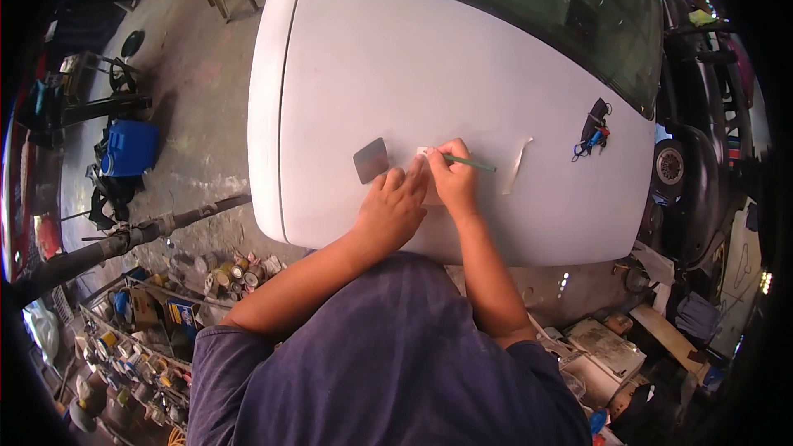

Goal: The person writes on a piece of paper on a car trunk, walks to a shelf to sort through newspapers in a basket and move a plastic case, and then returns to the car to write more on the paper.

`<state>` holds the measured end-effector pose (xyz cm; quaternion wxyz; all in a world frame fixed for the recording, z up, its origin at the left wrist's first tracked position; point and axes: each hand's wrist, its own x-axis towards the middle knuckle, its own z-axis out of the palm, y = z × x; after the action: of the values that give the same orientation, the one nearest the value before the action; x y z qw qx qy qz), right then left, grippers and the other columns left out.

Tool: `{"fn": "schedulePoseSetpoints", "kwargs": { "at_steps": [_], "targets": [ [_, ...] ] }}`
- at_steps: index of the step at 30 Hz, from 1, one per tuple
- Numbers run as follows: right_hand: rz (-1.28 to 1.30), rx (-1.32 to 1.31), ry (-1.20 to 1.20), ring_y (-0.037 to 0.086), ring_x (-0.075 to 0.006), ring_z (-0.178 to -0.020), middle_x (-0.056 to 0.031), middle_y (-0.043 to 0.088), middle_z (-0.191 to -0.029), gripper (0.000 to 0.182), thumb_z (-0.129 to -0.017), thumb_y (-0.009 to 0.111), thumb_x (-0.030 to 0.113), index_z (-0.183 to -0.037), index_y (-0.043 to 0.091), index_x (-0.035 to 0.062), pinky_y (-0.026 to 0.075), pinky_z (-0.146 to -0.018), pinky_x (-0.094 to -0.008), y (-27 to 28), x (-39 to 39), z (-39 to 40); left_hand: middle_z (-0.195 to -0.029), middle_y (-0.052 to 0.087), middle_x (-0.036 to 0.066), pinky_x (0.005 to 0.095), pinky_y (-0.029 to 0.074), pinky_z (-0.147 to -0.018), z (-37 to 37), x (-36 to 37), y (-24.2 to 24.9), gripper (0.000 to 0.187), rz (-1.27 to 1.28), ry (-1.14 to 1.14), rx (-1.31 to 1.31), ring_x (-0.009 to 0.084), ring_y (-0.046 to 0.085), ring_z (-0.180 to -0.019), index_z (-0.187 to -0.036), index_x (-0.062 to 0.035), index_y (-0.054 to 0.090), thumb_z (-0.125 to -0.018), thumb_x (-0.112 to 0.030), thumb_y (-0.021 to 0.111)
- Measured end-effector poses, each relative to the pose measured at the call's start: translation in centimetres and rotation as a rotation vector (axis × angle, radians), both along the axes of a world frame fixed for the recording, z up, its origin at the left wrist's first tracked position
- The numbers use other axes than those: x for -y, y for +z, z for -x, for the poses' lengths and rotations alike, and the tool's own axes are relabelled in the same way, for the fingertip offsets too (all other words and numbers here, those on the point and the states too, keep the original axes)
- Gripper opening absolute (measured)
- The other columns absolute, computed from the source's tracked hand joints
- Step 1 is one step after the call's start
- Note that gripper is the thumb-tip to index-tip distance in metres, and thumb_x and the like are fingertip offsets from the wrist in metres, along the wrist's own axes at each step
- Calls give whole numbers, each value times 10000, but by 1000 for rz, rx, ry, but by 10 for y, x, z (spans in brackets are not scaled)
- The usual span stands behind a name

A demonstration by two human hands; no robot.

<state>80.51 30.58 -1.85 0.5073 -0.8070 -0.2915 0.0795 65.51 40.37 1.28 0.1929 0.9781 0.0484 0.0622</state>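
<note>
My right hand (453, 177) pinches a slim green pencil (472, 163), its back end pointing out to the right. The pencil's working end is hidden by the fingers, at a small whitish piece (423, 151) on the white car panel (363, 66). Beside it, my left hand (395, 201) lies with fingers stretched forward, fingertips against the same whitish piece. Just past the left knuckles rests a dark, flat, phone-like rectangle (371, 161) with rounded corners. To the right of my right hand, a narrow pale strip like tape (519, 167) lies on the panel.
A bunch of keys (592, 134) with a dark holder lies on the panel, below the rear window (537, 8). Several cans (235, 271) crowd the lower left. A pole (165, 225) reaches toward the panel's left edge. A blue container (129, 149) stands on the floor.
</note>
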Motion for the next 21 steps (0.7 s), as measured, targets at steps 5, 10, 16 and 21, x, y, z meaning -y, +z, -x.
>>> {"fn": "schedulePoseSetpoints", "kwargs": {
  "at_steps": [5, 10, 16, 21],
  "targets": [
    [34, 20, -1, 613, -204, -605, -92, 651, -696, 200, -938, 763, 83, -852, 590, 33, 487, -563, -367, 1, -1, 0, -1604, 437, 165, 418, 455, -1040, 0, 0, 0, 735, 5, 0, -9, 290, 517, -1226, -1455, 32, 561, -854, -336, 771],
    [60, 24, -1, 623, -221, -606, -100, 655, -699, 204, -934, 763, 87, -845, 588, 32, 488, -564, -379, 0, 0, 0, -1616, 426, 171, 420, 451, -1044, 1, 1, -2, 741, 12, -1, -10, 290, 516, -1230, -1462, 36, 556, -856, -333, 769],
    [31, 4, 9, 603, -186, -603, -75, 634, -682, 189, -936, 754, 63, -853, 586, 36, 482, -564, -360, 0, 3, 0, -1605, 428, 171, 414, 441, -1033, 2, 2, -3, 717, 10, -3, 3, 294, 516, -1228, -1445, 37, 569, -860, -326, 769],
    [-205, -176, -128, 597, -152, -642, -62, 641, -727, 169, -935, 745, 42, -877, 587, 31, 487, -578, -340, 5, 1, 11, -1583, 418, 112, 450, 433, -1081, 1, 5, -3, 717, 117, 22, -82, 319, 488, -1302, -1459, 16, 550, -865, -314, 779]
  ]
}}
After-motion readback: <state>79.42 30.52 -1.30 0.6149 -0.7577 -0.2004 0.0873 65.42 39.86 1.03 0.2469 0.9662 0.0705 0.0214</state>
